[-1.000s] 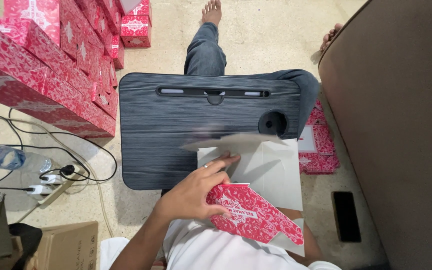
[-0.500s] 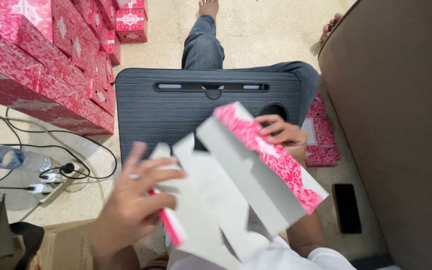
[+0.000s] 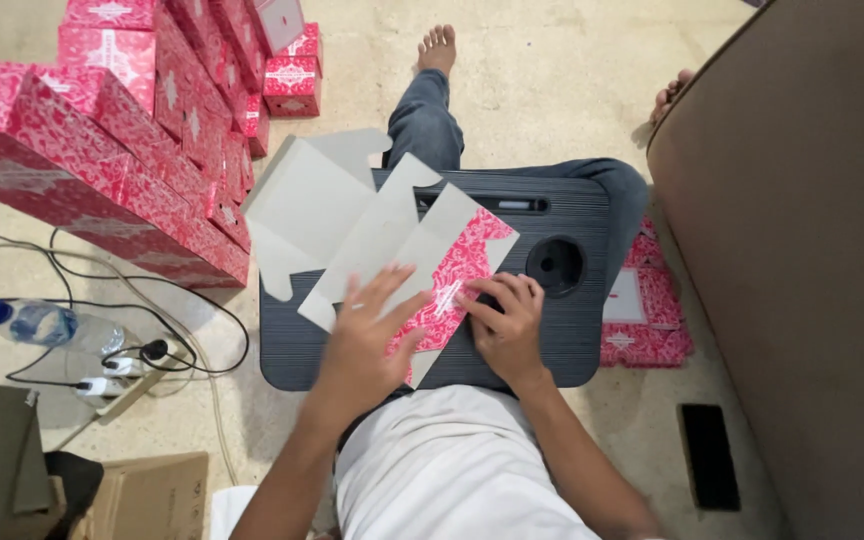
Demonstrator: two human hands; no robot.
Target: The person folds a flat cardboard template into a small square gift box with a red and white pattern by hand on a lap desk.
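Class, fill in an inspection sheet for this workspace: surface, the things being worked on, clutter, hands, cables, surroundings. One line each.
Surface: dark ribbed lap desk with a round cup hole, resting over the person's legs.
Job's things: unfolded box blank, grey inside with a pink patterned face, lying partly folded on the lap desk.
Clutter: stacked pink boxes on the floor at left; more pink boxes at right; water bottle; black phone; brown carton.
Hands: left hand flat on the blank, fingers spread; right hand pressing its pink panel.
Cables: black cables running to a power strip.
Surroundings: beige floor; brown sofa at right.
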